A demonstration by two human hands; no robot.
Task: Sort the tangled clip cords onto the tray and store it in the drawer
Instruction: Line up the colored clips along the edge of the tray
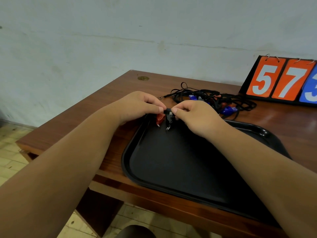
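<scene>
The left hand point(139, 107) and right hand point(193, 115) each had a pinching grip on one cord point(167, 111) over the bare-looking tray point(127, 162), while the tangled pile point(214, 100) lay on the surface point(120, 86) behind, so most work seemed left.

both arms reach forward, left hand point(137, 105) and right hand point(193, 115) nearly touching, fingers curled, thumbs pinching inward.

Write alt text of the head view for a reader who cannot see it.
The left hand and right hand pinch a black cord with a red clip over the far edge of a black tray. Tangled cords lie behind on the wooden table.
</scene>
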